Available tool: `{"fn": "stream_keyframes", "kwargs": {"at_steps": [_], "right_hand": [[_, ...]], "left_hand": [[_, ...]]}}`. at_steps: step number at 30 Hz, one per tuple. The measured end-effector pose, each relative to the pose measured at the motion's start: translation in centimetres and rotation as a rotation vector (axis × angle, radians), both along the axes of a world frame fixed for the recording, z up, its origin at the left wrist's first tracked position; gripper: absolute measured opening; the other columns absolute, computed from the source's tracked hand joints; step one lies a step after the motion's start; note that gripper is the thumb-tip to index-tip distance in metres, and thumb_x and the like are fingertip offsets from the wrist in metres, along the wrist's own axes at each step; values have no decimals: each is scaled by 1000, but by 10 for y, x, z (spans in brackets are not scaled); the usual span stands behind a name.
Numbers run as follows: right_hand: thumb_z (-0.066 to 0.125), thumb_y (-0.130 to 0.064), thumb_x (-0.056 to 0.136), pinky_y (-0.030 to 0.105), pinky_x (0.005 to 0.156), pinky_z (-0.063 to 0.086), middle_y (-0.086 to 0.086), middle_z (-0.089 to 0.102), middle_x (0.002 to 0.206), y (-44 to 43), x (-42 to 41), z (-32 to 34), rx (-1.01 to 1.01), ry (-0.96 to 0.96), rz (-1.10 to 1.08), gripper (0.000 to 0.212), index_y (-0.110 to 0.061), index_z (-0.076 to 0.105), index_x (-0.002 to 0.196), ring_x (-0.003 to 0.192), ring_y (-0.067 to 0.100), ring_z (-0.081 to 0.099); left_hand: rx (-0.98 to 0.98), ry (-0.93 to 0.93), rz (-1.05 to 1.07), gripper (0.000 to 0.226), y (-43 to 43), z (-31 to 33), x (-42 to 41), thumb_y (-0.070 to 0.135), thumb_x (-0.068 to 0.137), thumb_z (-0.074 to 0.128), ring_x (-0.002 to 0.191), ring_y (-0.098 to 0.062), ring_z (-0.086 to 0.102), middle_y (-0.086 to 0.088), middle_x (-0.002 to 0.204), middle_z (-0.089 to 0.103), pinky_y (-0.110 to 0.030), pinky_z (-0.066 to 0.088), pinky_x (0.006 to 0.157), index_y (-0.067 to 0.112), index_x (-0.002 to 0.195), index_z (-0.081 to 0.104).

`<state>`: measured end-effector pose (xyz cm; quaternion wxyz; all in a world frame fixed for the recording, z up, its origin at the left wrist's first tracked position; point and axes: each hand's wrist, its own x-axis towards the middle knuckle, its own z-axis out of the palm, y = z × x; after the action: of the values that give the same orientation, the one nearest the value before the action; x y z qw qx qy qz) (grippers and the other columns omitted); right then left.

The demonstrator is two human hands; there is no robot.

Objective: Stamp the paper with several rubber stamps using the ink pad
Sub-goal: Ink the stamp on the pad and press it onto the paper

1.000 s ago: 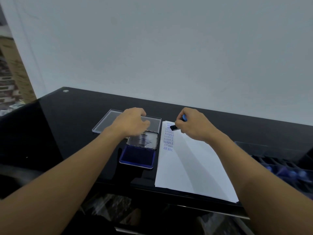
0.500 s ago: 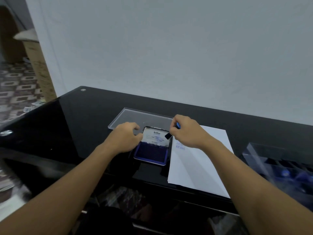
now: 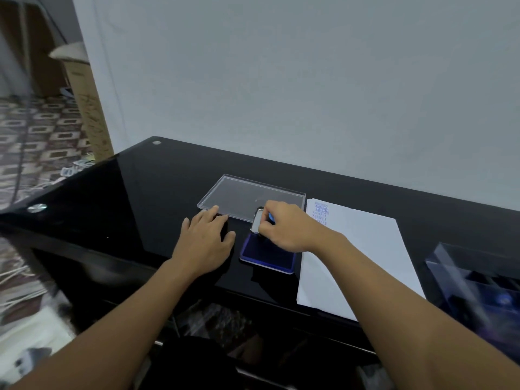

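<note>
Just over the ink pad [image 3: 267, 256] sits the stamp [image 3: 271, 218], pinched in the right hand [image 3: 284, 229], only its blue handle showing. The pad lies open on the counter [image 3: 140, 206] between the paper [image 3: 365, 249] and the left hand [image 3: 205, 240], which rests flat and relaxed. Since nothing seems to steady the pad, a hard press could slide it or knock its raised lid [image 3: 257, 220]. Fingers hide whether rubber meets ink; the lower prints [image 3: 320, 213] are too blurred to read.
</note>
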<state>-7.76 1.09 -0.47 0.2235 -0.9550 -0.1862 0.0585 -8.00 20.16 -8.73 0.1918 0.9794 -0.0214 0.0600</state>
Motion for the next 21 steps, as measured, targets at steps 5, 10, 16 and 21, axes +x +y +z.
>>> {"fn": "stream_keyframes", "kwargs": {"at_steps": [5, 10, 16, 21], "right_hand": [[50, -31, 96, 31, 68, 46, 2, 61, 101, 9, 3, -6, -53, 14, 18, 10, -26, 50, 87, 86, 18, 58], [52, -35, 94, 37, 76, 51, 5, 61, 104, 17, 3, -8, -104, -2, 28, 11, -24, 53, 93, 89, 22, 59], [52, -35, 95, 40, 80, 53, 5, 59, 102, 22, 1, -9, -176, -6, 21, 17, -19, 54, 100, 88, 22, 59], [51, -33, 96, 33, 67, 42, 6, 58, 98, 26, 0, -11, -213, -41, 30, 19, -15, 53, 102, 84, 23, 55]], "left_hand": [[0, -17, 1, 51, 0, -4, -2, 44, 102, 39, 151, -22, 20, -2, 166, 19, -52, 10, 123, 22, 148, 44], [19, -21, -5, 51, 0, -4, -3, 44, 103, 37, 152, -22, 18, -3, 166, 17, -51, 9, 123, 22, 149, 42], [34, -26, -12, 50, 1, -7, -3, 44, 103, 36, 152, -21, 17, -3, 166, 18, -52, 11, 123, 22, 147, 43], [42, -28, -4, 50, -1, -5, -4, 45, 102, 35, 151, -23, 19, -3, 166, 18, -51, 10, 123, 22, 147, 43]]}}
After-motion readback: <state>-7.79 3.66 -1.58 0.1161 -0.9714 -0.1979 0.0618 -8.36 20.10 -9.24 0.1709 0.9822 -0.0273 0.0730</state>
